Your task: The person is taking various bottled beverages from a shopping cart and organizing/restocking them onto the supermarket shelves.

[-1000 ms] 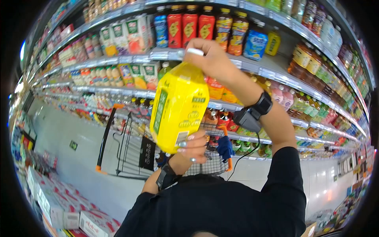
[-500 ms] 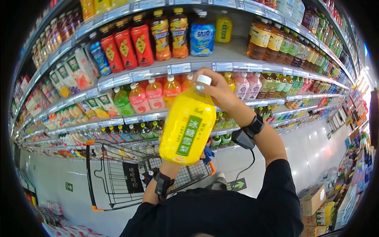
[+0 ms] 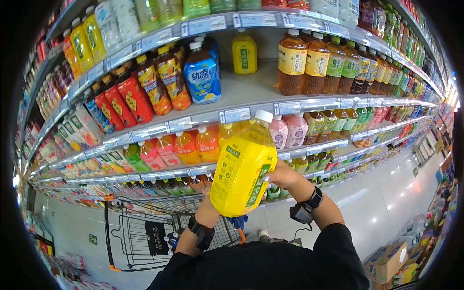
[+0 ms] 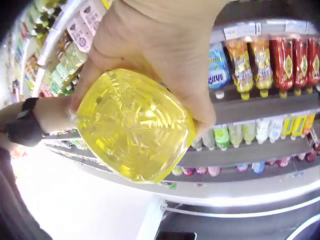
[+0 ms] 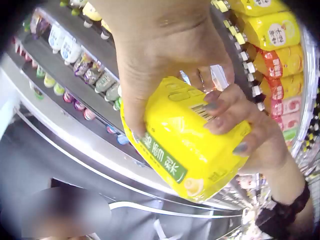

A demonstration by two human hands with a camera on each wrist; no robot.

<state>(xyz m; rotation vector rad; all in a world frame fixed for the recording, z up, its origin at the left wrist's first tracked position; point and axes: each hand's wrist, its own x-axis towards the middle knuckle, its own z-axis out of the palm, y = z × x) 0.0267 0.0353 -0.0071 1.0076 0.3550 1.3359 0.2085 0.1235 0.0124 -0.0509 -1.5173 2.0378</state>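
A large yellow drink bottle [image 3: 244, 166] with a white cap, a yellow wrap and a green label strip is held up before the shelves, tilted with its cap up. My right hand [image 3: 286, 175] grips its right side, thumb along the green strip. From the other side my left hand [image 5: 250, 122] holds the lower part, its painted fingertips pressed on the wrap near the barcode. In the left wrist view the clear bottle base [image 4: 135, 127] faces the camera, and the left hand [image 4: 155, 47] wraps around behind it. The bottle hides most of this hand in the head view.
A similar yellow bottle [image 3: 245, 53] stands on the upper shelf [image 3: 246, 89], between a blue bottle [image 3: 202, 72] and brown tea bottles [image 3: 292, 63]. Lower shelves carry more drinks. A shopping cart [image 3: 140, 232] stands at lower left, cartons [image 3: 386, 261] at lower right.
The bottle has turned in the hands and shifted right and lower. My right hand has moved from near the cap down to the bottle's side. The head view has swung right along the shelves.
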